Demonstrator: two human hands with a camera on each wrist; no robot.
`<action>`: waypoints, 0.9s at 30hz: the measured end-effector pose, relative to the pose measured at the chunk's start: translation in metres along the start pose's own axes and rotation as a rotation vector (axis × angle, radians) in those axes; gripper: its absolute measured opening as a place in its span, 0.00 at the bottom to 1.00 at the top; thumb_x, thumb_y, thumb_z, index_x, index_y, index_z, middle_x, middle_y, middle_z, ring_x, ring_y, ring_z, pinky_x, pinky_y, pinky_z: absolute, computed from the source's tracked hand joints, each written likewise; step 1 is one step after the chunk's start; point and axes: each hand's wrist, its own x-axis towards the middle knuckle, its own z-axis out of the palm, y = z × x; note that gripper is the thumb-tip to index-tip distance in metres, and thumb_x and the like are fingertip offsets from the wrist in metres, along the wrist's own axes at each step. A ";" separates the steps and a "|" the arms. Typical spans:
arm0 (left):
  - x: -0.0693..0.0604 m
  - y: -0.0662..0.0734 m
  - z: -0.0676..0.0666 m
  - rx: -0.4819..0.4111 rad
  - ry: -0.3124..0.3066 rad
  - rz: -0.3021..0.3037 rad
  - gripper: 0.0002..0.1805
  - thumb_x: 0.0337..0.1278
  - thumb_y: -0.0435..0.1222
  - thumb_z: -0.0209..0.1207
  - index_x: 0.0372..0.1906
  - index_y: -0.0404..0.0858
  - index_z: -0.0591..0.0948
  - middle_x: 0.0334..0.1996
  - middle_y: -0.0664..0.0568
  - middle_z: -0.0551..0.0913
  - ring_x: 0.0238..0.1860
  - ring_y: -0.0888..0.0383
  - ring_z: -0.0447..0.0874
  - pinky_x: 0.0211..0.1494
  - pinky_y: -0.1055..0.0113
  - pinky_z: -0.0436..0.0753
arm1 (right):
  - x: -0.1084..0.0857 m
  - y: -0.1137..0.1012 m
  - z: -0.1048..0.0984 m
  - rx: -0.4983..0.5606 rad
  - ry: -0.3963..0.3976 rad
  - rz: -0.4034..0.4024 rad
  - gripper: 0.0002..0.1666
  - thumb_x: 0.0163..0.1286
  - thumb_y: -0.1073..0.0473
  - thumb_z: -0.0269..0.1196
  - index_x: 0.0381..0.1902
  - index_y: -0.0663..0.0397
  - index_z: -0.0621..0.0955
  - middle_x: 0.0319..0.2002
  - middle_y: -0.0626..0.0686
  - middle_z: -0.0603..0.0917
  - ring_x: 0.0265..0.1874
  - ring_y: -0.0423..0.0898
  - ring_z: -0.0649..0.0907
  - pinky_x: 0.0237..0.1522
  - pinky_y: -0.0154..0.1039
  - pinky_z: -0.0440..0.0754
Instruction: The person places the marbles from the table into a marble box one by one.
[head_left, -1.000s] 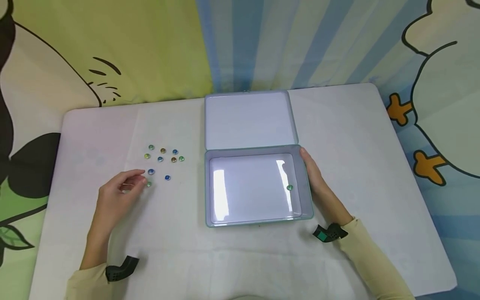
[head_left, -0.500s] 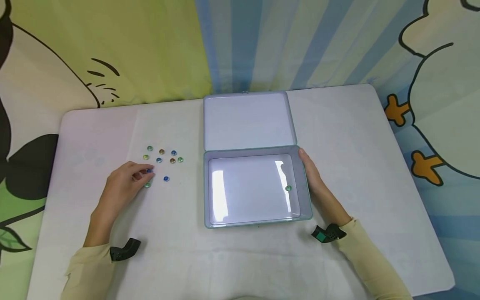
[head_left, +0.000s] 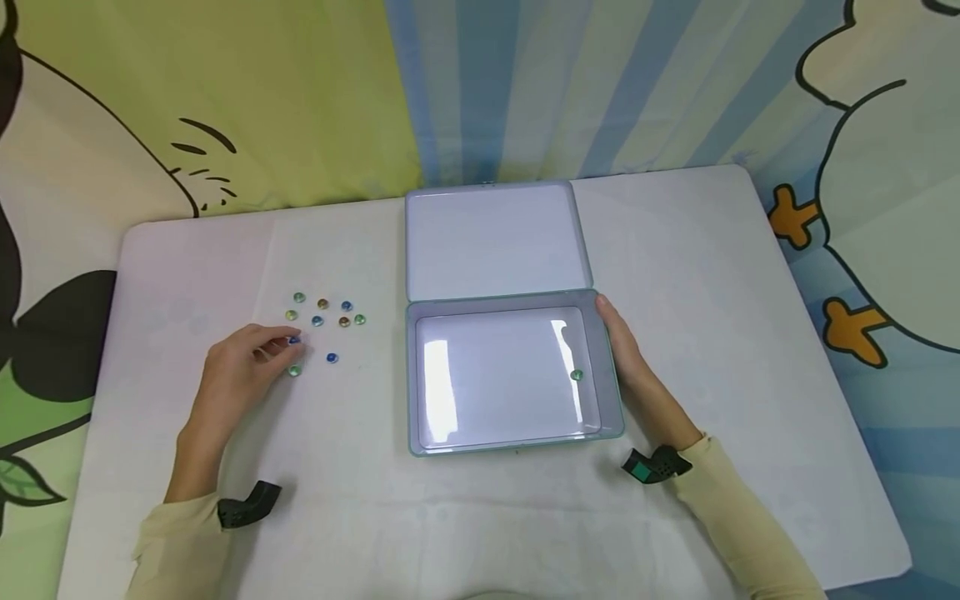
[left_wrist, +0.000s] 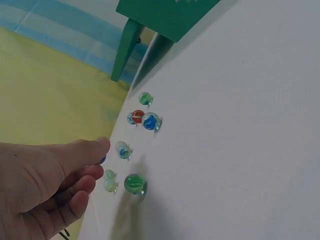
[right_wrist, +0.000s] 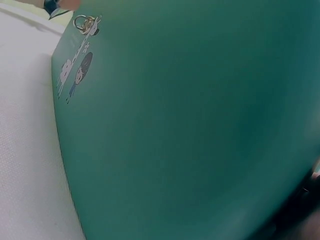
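Left hand (head_left: 238,367): pinches blue marble (head_left: 294,340).
Marble handling: likely hard, light, slippery; grasp across its middle.
Right hand (head_left: 627,354): touches case (head_left: 603,379); grip cannot be told.

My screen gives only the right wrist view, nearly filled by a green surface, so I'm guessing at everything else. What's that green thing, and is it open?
Observer: It's a box, open; its lid lies folded back on the far side in the head view.
Operator: Is anything inside?
Observer: One green marble, toward the right end.
Operator: And what is the left hand doing?
Observer: The left hand is pinching a blue marble, well left of the box.
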 end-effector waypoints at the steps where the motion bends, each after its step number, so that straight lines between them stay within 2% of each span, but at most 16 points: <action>1: -0.001 0.001 -0.001 -0.016 0.014 0.013 0.13 0.54 0.34 0.68 0.46 0.38 0.86 0.33 0.47 0.84 0.33 0.63 0.74 0.34 0.82 0.68 | 0.000 0.000 0.000 0.001 0.003 0.003 0.46 0.70 0.26 0.29 0.78 0.42 0.45 0.72 0.63 0.52 0.69 0.60 0.54 0.69 0.67 0.43; 4: -0.002 0.007 -0.003 -0.069 0.052 0.079 0.13 0.50 0.31 0.70 0.43 0.39 0.86 0.31 0.50 0.84 0.31 0.72 0.71 0.34 0.87 0.67 | 0.000 0.000 0.001 -0.002 0.007 0.001 0.46 0.70 0.27 0.29 0.78 0.43 0.45 0.73 0.64 0.50 0.70 0.61 0.53 0.69 0.69 0.41; 7: -0.002 0.017 -0.004 -0.124 0.081 0.166 0.14 0.45 0.29 0.72 0.41 0.39 0.87 0.30 0.54 0.83 0.30 0.77 0.70 0.34 0.88 0.69 | 0.000 0.000 0.001 0.007 0.007 -0.001 0.46 0.71 0.27 0.30 0.78 0.44 0.44 0.73 0.65 0.50 0.70 0.61 0.52 0.69 0.69 0.41; 10: -0.001 0.032 -0.005 -0.183 0.100 0.258 0.15 0.41 0.26 0.73 0.39 0.38 0.87 0.28 0.56 0.82 0.30 0.77 0.71 0.33 0.88 0.71 | 0.000 0.000 0.000 0.011 -0.003 -0.008 0.46 0.71 0.28 0.29 0.78 0.45 0.44 0.73 0.64 0.49 0.70 0.61 0.52 0.69 0.68 0.40; 14: -0.002 0.055 -0.004 -0.268 0.094 0.356 0.16 0.38 0.24 0.73 0.38 0.38 0.87 0.28 0.56 0.83 0.30 0.74 0.74 0.34 0.86 0.73 | 0.000 0.000 0.000 0.014 -0.002 -0.011 0.45 0.71 0.29 0.29 0.78 0.44 0.45 0.72 0.64 0.52 0.68 0.60 0.55 0.69 0.65 0.44; 17: -0.002 0.071 -0.003 -0.298 0.067 0.389 0.17 0.37 0.24 0.74 0.38 0.39 0.87 0.27 0.56 0.84 0.30 0.73 0.74 0.34 0.84 0.73 | 0.000 -0.001 0.001 0.020 -0.001 -0.004 0.45 0.71 0.28 0.30 0.78 0.43 0.45 0.71 0.64 0.53 0.67 0.59 0.55 0.69 0.64 0.44; 24: -0.003 0.097 0.002 -0.333 -0.041 0.409 0.15 0.39 0.29 0.74 0.38 0.42 0.87 0.30 0.59 0.85 0.29 0.69 0.75 0.33 0.82 0.74 | 0.000 0.000 0.001 -0.002 -0.008 -0.002 0.46 0.71 0.28 0.29 0.78 0.43 0.42 0.75 0.63 0.47 0.72 0.60 0.49 0.69 0.70 0.37; 27: -0.002 0.105 0.006 -0.351 -0.076 0.445 0.15 0.39 0.29 0.74 0.38 0.44 0.87 0.30 0.59 0.84 0.29 0.69 0.75 0.32 0.81 0.74 | 0.000 0.000 0.002 0.004 -0.019 -0.018 0.46 0.71 0.28 0.29 0.78 0.45 0.45 0.70 0.65 0.53 0.66 0.59 0.56 0.66 0.66 0.48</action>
